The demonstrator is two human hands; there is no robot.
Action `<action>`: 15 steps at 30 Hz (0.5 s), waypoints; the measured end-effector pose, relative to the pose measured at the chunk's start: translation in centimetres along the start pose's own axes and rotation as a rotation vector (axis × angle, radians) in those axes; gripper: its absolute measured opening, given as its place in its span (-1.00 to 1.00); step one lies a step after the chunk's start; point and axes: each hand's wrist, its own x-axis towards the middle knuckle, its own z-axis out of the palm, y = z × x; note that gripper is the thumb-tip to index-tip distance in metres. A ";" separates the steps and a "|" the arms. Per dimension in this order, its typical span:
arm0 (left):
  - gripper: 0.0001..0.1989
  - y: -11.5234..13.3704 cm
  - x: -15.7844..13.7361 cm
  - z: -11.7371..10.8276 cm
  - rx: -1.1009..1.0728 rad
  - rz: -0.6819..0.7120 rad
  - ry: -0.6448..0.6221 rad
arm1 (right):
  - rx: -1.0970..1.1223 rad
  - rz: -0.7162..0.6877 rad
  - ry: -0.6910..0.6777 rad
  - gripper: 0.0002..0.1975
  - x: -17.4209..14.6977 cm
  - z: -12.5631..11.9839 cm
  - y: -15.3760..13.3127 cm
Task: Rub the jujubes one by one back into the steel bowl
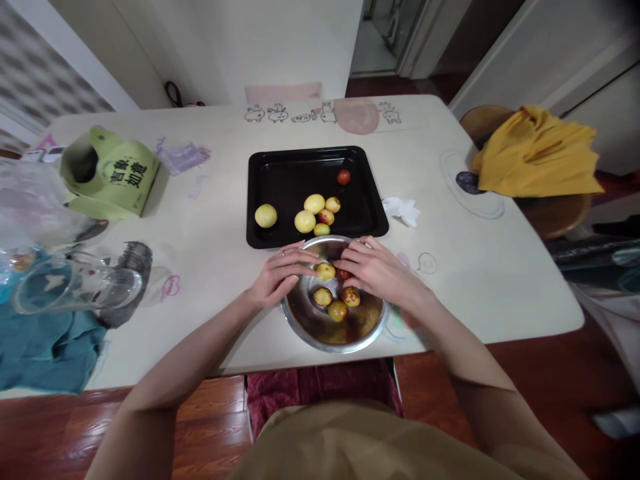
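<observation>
A shiny metal bowl (pixel 300 327) stands at the table's near edge. Inside lie several small fruits that look like jujubes, among them a mottled one (pixel 351 296) and a yellow-brown one (pixel 338 311). My left hand (pixel 287 272) reaches over the left rim, fingers stretched and apart, its tips close to a yellow fruit (pixel 326 271). From the right, my right hand (pixel 373 269) bends its fingers over a dark red fruit (pixel 343 273), partly hidden beneath them. Just beyond the bowl, a black tray (pixel 295 177) bears several yellow fruits, a mottled one and a red one (pixel 343 177).
A crumpled white tissue (pixel 403 211) lies right of the tray. At the left are a green paper box (pixel 113 173), a clear glass pitcher (pixel 75 283) on its side and a teal cloth (pixel 50 350). Yellow fabric (pixel 540 153) drapes a chair at the right.
</observation>
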 end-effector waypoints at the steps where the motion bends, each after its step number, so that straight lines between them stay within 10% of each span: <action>1: -0.55 -0.1 -0.1 0.0 -0.004 -0.001 -0.001 | 0.011 -0.003 0.004 -0.80 0.0 0.0 0.1; 15: -0.57 0.2 0.0 -0.2 0.021 -0.010 -0.020 | 0.021 -0.011 0.098 -0.68 0.1 0.5 0.3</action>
